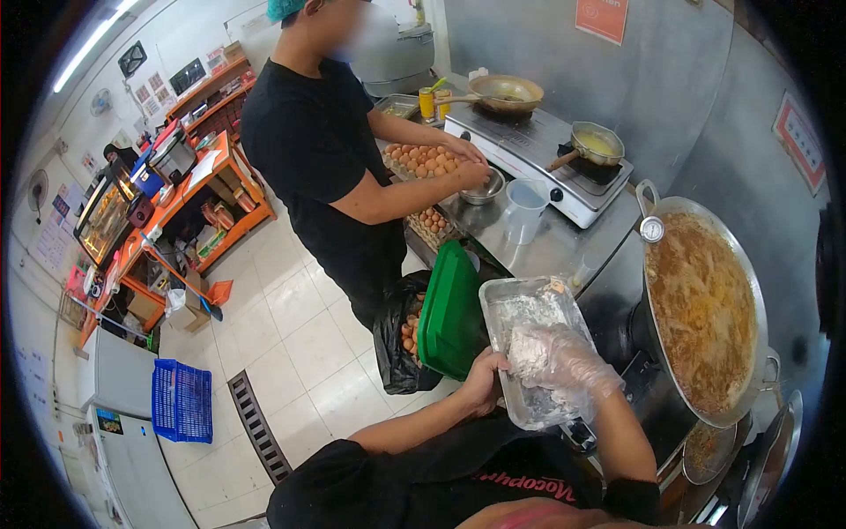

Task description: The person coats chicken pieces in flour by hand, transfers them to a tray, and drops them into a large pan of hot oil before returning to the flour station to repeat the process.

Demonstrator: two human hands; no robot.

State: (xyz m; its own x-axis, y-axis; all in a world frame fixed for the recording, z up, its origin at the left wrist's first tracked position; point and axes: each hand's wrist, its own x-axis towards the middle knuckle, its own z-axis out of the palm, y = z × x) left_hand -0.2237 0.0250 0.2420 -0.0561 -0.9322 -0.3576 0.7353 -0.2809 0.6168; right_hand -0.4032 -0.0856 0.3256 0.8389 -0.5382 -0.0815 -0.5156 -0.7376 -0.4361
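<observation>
My left hand [484,381] grips the near left rim of a shallow metal tray [499,310], fingers closed on its edge. White flour [551,309] dusts the tray's bottom and walls. My right hand [568,360], in a clear plastic glove, is inside the tray, its fingers curled over a flour-coated piece [530,349]; what lies under the coating cannot be made out. Right of the tray, a large wok [656,319] holds bubbling brown oil [705,309], with a dial thermometer [651,230] at its rim.
A co-worker [308,150] in black works over a metal bowl [484,188] beside egg trays [423,162]. A green lid [445,309] stands left of my tray. A clear jug [525,212] and a stove [538,150] with two pans are behind. A strainer [709,451] lies near the wok.
</observation>
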